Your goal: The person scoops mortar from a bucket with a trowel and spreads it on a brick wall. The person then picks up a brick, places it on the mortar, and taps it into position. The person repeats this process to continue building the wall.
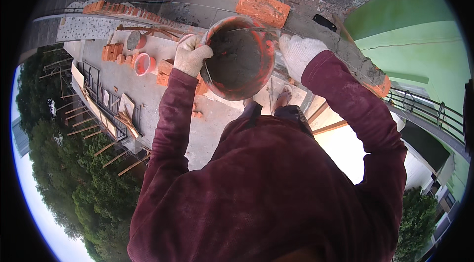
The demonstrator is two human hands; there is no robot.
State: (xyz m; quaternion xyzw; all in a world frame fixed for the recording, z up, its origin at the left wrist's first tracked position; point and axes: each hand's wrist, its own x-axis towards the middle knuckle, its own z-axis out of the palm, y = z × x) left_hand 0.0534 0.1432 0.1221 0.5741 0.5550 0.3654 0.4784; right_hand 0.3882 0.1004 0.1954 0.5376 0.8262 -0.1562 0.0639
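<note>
In front of my chest hangs a red bucket (270,67), tilted so that its mouth faces up at me. Wet grey mortar (234,55) covers its inside, and some is smeared over the rim. My left hand (192,55), in a white knit glove, is closed on the bucket's left rim. At the opposite rim, my gloved right hand (301,56) is closed on the bucket too; its fingertips are partly hidden. A thin wire handle shows along the bucket's left side.
Orange bricks (262,8) lie on the wall top ahead, with mortar (368,70) spread toward the right. A thin string crosses above the wall. At left stand a small pink-red bucket (144,64) and stacked bricks (112,52). My feet (284,95) are below; a metal railing (419,106) runs at right.
</note>
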